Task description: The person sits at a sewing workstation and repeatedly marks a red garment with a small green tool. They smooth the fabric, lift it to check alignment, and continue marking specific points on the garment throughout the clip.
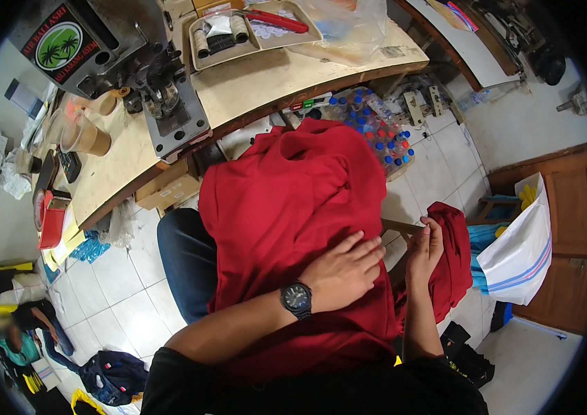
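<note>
A large piece of red fabric [273, 214] lies bunched over my lap, its folds raised at the far end below the table edge. My left hand [345, 273], with a black watch on the wrist, rests open and flat on its right side, fingers spread. To the right, my right hand [425, 252] is raised with its fingers bent together. It is at the left edge of a second bundle of red fabric [451, 256] hanging there. Whether any cloth is between those fingers is hidden.
Ahead stands a wooden table [252, 93] with a grey machine [169, 104] and a tray [255, 47] of thread spools and red-handled cutters. Capped bottles [390, 142] stand on the floor beyond. A white sack [518, 242] is at right. Another person [27, 339] is at lower left.
</note>
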Demonstrator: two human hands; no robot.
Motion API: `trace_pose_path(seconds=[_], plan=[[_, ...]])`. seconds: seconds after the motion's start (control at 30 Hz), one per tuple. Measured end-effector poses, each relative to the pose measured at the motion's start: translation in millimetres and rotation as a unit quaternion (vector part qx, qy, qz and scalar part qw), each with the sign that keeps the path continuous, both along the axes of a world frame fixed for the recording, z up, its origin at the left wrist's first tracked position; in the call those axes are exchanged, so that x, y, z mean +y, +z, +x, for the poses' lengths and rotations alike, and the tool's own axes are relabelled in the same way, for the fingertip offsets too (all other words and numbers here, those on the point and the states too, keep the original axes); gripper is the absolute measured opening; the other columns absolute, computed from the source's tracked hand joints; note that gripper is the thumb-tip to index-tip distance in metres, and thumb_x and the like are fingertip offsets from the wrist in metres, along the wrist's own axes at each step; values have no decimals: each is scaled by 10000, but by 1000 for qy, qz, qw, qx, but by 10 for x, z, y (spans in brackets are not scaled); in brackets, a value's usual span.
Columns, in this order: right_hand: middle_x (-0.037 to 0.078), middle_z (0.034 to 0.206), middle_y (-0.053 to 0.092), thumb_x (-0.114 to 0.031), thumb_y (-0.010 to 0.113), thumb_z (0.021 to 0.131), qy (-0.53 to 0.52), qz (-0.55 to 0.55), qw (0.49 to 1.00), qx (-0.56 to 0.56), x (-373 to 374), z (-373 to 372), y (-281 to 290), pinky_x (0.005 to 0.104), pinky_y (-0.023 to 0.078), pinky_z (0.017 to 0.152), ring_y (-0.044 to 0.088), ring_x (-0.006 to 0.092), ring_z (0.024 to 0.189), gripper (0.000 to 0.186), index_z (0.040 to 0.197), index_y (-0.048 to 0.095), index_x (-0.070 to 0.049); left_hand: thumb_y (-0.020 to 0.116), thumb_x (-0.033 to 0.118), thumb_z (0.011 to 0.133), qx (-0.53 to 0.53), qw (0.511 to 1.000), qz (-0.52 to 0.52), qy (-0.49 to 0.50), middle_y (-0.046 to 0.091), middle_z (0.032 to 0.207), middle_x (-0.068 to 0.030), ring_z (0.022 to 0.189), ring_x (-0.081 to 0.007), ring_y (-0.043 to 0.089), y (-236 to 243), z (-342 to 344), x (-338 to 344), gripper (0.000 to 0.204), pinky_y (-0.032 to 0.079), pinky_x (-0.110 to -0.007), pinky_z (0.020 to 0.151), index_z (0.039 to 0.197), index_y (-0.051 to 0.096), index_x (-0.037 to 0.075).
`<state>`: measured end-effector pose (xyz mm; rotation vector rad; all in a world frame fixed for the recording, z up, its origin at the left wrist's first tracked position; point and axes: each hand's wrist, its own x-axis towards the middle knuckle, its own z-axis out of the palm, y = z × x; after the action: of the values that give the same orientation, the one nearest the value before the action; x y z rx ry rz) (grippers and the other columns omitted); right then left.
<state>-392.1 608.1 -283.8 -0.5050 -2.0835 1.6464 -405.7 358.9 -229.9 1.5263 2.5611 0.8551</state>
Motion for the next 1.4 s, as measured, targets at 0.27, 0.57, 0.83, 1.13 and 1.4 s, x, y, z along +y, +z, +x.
trace_pose_path(seconds=[0.27, 0.57, 0.83, 1.13, 1.4], plan=[[-42, 816, 451, -246, 661, 1112, -135, 77, 987, 37, 911, 448, 226, 220, 347, 583, 407, 43, 677, 287, 939, 483, -101, 673, 518, 988, 46, 989, -82, 118, 517, 1641, -124, 1576, -309, 402, 108, -591, -545, 729, 245, -584, 1282, 1576, 534, 110], [215, 865, 699, -293, 803, 967, -230, 364, 885, -179, 1990, 1397, 225, 516, 548, 759, 708, 458, 859, 394, 1087, 556, -12, 636, 357, 1005, 50, 976, 47, 209, 580, 1532, -162, 1465, -380, 486, 123, -468, -773, 539, 246, -561, 1236, 1428, 634, 23], [257, 901, 672, -117, 677, 949, -140, 505, 819, -236, 2246, 1606, -132, 594, 502, 782, 656, 523, 917, 169, 991, 535, -38, 730, 184, 950, -31, 978, 165, 126, 729, 1253, -178, 1237, -399, 655, 506, -423, -579, 411, 470, -500, 1086, 1311, 689, -6], [-44, 926, 497, -19, 692, 1008, 5, 145, 969, 200, 1121, 419, 2604, 217, 398, 769, 455, 50, 867, 265, 982, 447, -116, 813, 136, 940, -255, 934, 250, -33, 739, 1258, -191, 1210, -338, 721, 1144, -213, 232, 524, 569, -418, 1028, 1413, 631, 4], [62, 922, 666, -68, 622, 1056, 188, -51, 899, 392, -83, -202, 4263, 293, 553, 676, 642, 145, 739, 38, 1053, 590, -46, 786, 169, 927, -111, 925, 350, 94, 686, 1282, -235, 1154, -395, 716, 1569, -37, 791, 637, 592, -467, 934, 1481, 502, 37]])
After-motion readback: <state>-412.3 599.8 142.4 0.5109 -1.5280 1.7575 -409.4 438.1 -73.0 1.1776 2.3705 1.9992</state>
